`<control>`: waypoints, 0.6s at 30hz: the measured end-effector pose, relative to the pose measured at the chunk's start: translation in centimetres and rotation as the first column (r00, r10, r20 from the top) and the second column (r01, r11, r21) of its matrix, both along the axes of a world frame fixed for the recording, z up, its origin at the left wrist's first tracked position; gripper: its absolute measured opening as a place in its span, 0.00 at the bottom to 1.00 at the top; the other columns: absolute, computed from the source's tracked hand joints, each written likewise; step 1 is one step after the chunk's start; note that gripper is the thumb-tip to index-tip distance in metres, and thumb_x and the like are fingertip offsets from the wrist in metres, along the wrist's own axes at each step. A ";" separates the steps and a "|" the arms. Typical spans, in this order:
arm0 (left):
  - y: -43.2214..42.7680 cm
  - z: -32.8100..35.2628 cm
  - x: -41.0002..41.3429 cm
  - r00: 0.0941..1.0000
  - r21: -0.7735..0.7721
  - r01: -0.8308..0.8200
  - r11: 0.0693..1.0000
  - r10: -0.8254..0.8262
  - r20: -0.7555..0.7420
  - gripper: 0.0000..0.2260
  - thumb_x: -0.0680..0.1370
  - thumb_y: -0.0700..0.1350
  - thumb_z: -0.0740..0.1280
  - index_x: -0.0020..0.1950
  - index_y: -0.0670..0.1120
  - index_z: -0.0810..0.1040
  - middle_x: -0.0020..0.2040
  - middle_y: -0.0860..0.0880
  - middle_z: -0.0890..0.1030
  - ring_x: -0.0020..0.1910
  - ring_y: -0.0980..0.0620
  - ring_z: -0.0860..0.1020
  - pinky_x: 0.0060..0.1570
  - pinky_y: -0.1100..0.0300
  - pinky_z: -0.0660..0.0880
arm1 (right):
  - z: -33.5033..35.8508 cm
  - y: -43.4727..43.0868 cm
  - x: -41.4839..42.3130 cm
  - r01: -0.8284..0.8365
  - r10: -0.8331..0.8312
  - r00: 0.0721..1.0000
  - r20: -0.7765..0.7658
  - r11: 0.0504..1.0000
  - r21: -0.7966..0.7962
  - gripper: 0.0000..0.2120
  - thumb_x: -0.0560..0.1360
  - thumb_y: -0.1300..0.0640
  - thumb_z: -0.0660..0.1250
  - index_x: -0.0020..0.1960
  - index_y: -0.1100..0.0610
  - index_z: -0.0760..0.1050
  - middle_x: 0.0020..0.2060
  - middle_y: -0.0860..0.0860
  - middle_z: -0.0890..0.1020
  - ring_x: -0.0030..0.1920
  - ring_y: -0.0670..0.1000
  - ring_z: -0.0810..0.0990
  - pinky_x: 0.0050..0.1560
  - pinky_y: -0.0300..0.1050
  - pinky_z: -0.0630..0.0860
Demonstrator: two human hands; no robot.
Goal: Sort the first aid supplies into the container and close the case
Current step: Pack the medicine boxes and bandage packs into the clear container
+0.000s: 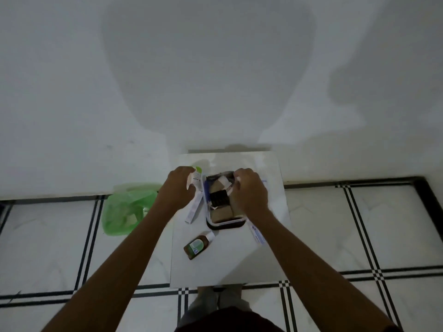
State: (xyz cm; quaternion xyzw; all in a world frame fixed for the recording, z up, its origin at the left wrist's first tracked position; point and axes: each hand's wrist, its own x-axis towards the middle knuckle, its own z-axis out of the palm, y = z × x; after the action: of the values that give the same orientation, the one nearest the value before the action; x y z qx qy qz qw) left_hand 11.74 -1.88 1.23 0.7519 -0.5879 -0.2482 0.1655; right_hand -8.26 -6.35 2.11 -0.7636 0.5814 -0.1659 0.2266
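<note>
An open dark container with a white rim stands on a small white table and holds brown packets and a black strip. My left hand grips a white and green box just left of the container. My right hand is over the container's right side, its fingers closed on a white piece at the top edge. A long white box lies beside the container's left wall. In front of it a brown bottle with a green label lies on its side. A white and blue packet rests at the right.
A green plastic bag sits on the tiled floor to the left of the table. A white wall rises directly behind the table. My legs show below the table's front edge.
</note>
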 end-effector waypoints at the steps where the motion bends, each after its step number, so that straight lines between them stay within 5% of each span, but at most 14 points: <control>1: -0.7 -0.8 0.6 0.999 0.034 0.037 0.999 -0.037 0.013 0.24 0.72 0.39 0.65 0.68 0.40 0.70 0.67 0.39 0.73 0.65 0.39 0.70 0.65 0.50 0.66 | -0.8 -0.4 -1.1 0.031 -0.030 0.999 -0.032 0.999 0.024 0.12 0.73 0.68 0.61 0.54 0.61 0.75 0.50 0.57 0.79 0.51 0.56 0.76 0.43 0.45 0.73; 7: -4.8 -6.5 3.0 0.949 0.250 0.253 0.935 -0.290 0.124 0.38 0.67 0.38 0.72 0.74 0.44 0.60 0.77 0.42 0.57 0.75 0.38 0.55 0.68 0.39 0.64 | -7.3 -2.6 -6.5 -0.060 0.119 0.968 -0.221 0.964 0.257 0.22 0.69 0.74 0.62 0.62 0.61 0.72 0.58 0.57 0.76 0.57 0.57 0.74 0.45 0.46 0.74; 12: -6.7 -9.4 3.8 0.923 0.318 0.295 0.901 -0.355 0.150 0.43 0.65 0.39 0.75 0.75 0.43 0.57 0.76 0.42 0.59 0.74 0.38 0.57 0.64 0.38 0.68 | -10.9 -2.8 -6.6 -0.179 0.249 0.914 -0.320 0.956 0.233 0.19 0.67 0.73 0.67 0.56 0.62 0.74 0.53 0.58 0.78 0.53 0.58 0.76 0.44 0.44 0.73; 15: -7.1 -9.8 3.4 0.931 0.309 0.267 0.913 -0.327 0.161 0.43 0.65 0.40 0.75 0.75 0.44 0.57 0.72 0.43 0.64 0.70 0.40 0.61 0.58 0.40 0.74 | -12.2 -3.0 -6.3 -0.204 0.247 0.902 -0.354 0.967 0.154 0.19 0.62 0.73 0.72 0.52 0.63 0.77 0.48 0.59 0.82 0.49 0.59 0.80 0.48 0.49 0.78; 18: -7.1 -9.1 3.1 0.980 0.244 0.092 0.966 -0.131 0.149 0.42 0.65 0.46 0.76 0.75 0.45 0.59 0.69 0.42 0.67 0.67 0.40 0.66 0.56 0.41 0.74 | -12.8 -3.3 -6.2 -0.230 0.253 0.879 -0.404 0.967 0.107 0.21 0.56 0.71 0.76 0.48 0.63 0.78 0.41 0.59 0.82 0.41 0.59 0.81 0.46 0.52 0.80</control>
State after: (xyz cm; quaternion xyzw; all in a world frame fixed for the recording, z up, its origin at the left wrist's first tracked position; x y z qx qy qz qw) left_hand 14.89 -8.99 -7.84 0.7498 -0.6074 -0.2623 0.0119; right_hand -14.51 -9.63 -10.68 -0.8412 0.5208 0.0459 0.1382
